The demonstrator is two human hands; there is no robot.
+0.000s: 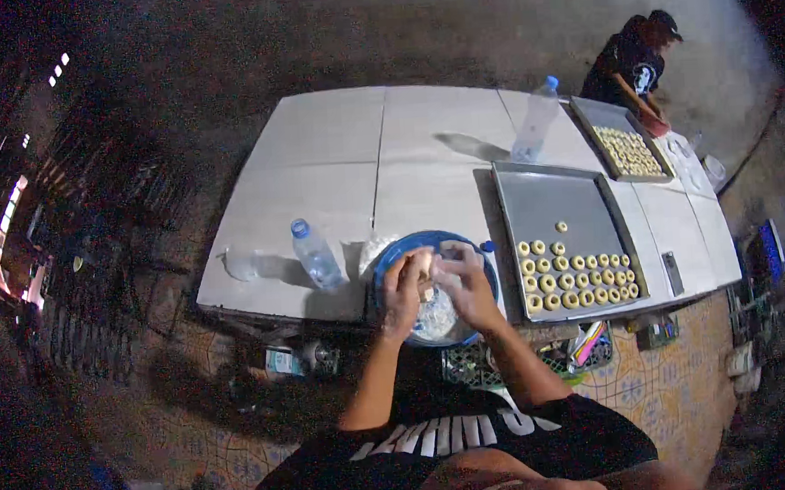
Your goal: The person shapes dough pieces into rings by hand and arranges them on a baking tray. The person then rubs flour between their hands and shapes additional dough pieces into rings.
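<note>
Above a blue basin (494,284) on the near edge of the table, both my hands meet around a lump of pale dough (425,265). My left hand (400,289) curls its fingers about the dough from the left. From the right, my right hand (469,283) presses against it with bent, flour-dusted fingers. White flour or crumbly dough (435,321) lies in the basin under them. Right of the basin, a grey metal tray (556,199) carries rows of small ring-shaped dough pieces (583,280) along its near half; one ring (561,227) sits apart farther back.
A clear uncapped bottle (317,259) and a clear cup (242,265) stand left of the basin. Behind the tray is a tall blue-capped bottle (538,121). A second tray (658,173) of rings lies near a person (629,64) at the far right. A phone-like object (672,274) rests at the right.
</note>
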